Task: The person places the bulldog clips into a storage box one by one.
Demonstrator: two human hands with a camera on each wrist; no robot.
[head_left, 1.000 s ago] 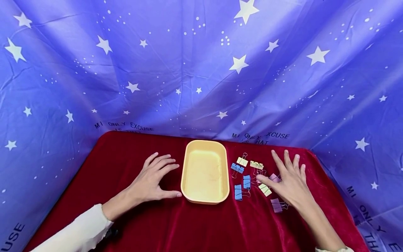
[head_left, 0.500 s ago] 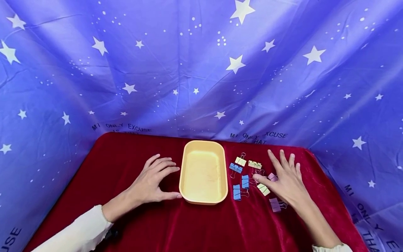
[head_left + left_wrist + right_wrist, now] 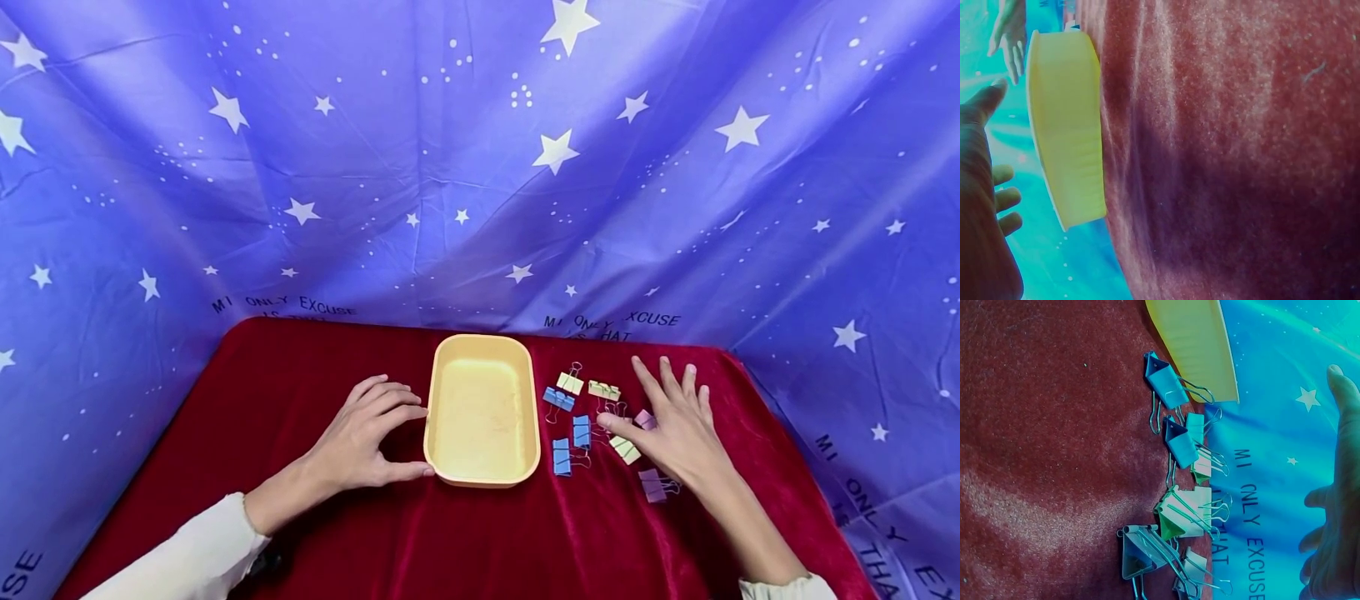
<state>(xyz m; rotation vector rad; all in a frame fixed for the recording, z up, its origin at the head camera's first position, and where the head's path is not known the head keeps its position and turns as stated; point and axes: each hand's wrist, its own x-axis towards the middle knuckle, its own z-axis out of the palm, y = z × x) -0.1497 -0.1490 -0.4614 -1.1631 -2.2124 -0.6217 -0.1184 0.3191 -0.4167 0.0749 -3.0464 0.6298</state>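
Note:
A yellow rectangular tray (image 3: 483, 417) sits on the red cloth. At its left side is my left hand (image 3: 360, 442), thumb and fingers spread apart; whether the fingertips touch the rim I cannot tell. My right hand (image 3: 678, 433) hovers with fingers spread over binder clips right of the tray, holding nothing. Blue clips (image 3: 562, 457) lie nearest the tray, along with pale yellow clips (image 3: 570, 382). A purple clip (image 3: 653, 486) lies below the right hand, and a pink one (image 3: 644, 419) is partly hidden by it. In the right wrist view, blue clips (image 3: 1167, 384) stand apart from the hand.
Red velvet cloth (image 3: 465, 542) covers the table. A blue curtain (image 3: 360, 167) with white stars and printed words rises behind and at both sides. A small dark object (image 3: 264, 560) shows beside the left sleeve (image 3: 187, 550).
The head view has shifted slightly, so the tray and clips appear farther left. My left hand has come a little closer to the tray. The right hand keeps its spread pose over the clips.

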